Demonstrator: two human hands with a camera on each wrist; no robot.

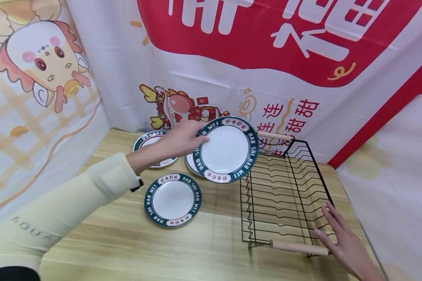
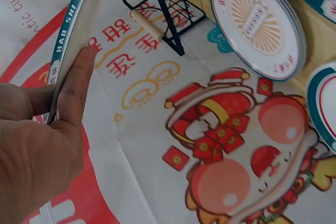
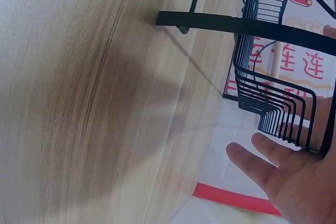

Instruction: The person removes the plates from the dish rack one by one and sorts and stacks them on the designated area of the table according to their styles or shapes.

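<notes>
My left hand (image 1: 183,138) pinches the rim of a white plate (image 1: 228,150) with a green lettered border, thumb on its face. That plate is tilted up in the air, just left of the black wire dish rack (image 1: 319,171). In the left wrist view the plate (image 2: 73,30) appears nearly edge-on, between thumb and fingers. My right hand (image 1: 348,244) is at the rack's near right corner, fingers extended beside the wires and near the wooden handle (image 1: 299,248). The right wrist view shows its fingers (image 3: 252,163) straight and spread under the rack's side.
A matching plate (image 1: 174,200) lies flat on the wooden table (image 1: 133,249). Behind it is another plate (image 1: 151,136) at the back left, partly hidden by my arm. A plate stack (image 2: 257,22) shows in the left wrist view. Printed cloth (image 1: 204,70) hangs behind the table.
</notes>
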